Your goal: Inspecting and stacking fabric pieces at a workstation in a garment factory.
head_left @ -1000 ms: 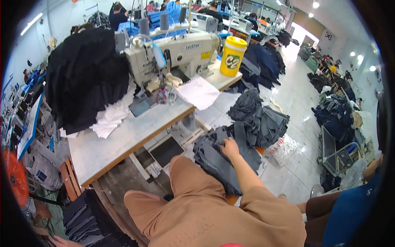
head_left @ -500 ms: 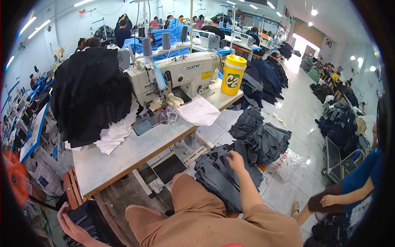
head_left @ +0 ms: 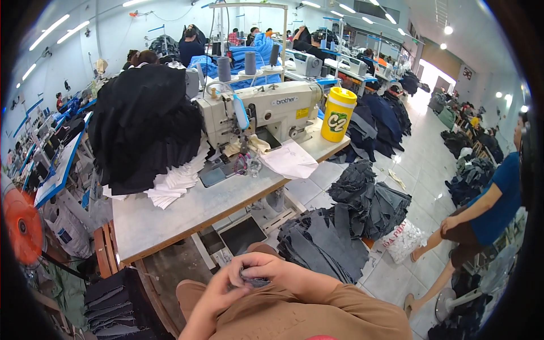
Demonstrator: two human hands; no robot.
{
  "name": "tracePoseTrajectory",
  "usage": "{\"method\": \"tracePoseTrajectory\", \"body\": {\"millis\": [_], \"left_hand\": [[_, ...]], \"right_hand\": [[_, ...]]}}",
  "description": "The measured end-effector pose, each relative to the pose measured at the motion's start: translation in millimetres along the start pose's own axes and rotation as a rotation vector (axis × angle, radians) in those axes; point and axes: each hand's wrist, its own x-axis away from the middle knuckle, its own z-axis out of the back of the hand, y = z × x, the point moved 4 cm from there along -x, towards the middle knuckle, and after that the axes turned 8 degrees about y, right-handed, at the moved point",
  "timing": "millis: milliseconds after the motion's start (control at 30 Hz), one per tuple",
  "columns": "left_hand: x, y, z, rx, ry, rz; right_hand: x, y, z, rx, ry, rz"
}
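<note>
Over my lap my two hands meet around a small dark grey cloth piece point(head_left: 255, 280), mostly hidden by the fingers. My right hand point(head_left: 267, 267) curls over it from the right. My left hand point(head_left: 222, 288) pinches it from the left. Just beyond my right arm lies a fanned stack of grey cut cloth pieces point(head_left: 320, 241), with a bundle of similar pieces point(head_left: 371, 198) behind it. To the left of my legs, black cloth pieces with frayed edges point(head_left: 116, 306) lie on a wooden bench point(head_left: 105, 255).
Ahead stands a sewing machine point(head_left: 272, 110) on a white table point(head_left: 164, 224), with a black garment pile point(head_left: 144, 124), a folded white cloth point(head_left: 289, 158) and a yellow canister point(head_left: 339, 116). A person point(head_left: 487, 209) walks at the right. An orange fan point(head_left: 22, 226) stands left.
My right hand has left the grey stack and come to my lap with a cloth piece. My left hand has moved in from the bench to meet it. The person at right has shifted.
</note>
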Motion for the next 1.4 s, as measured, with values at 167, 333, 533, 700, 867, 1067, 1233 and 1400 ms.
{"method": "tracePoseTrajectory", "body": {"millis": [167, 333, 533, 700, 867, 1067, 1233, 1400], "left_hand": [[8, -9, -10, 0.026, 0.007, -0.066], [4, 18, 11, -0.643, 0.275, -0.548], [-5, 41, 27, -0.812, 0.496, -0.622], [-12, 30, 32, -0.837, 0.435, -0.600], [-10, 18, 28, -0.868, 0.427, -0.664], [-7, 21, 27, -0.920, 0.440, -0.706], [-7, 2, 32, -0.226, -0.002, -0.288], [-8, -30, 14, 0.282, 0.050, -0.024]], "right_hand": [[-5, -28, -15, -0.004, -0.291, 0.198], [18, -24, 19, 0.364, 0.209, -0.010], [38, 12, 39, 0.251, 0.298, -0.455], [37, 9, 43, 0.304, 0.441, -0.112], [29, 11, 43, 0.290, 0.513, -0.143], [29, 18, 52, 0.239, 0.522, -0.240], [30, 18, 55, 0.599, 0.398, -0.057], [29, 16, 56, 0.950, 0.349, 0.094]]}}
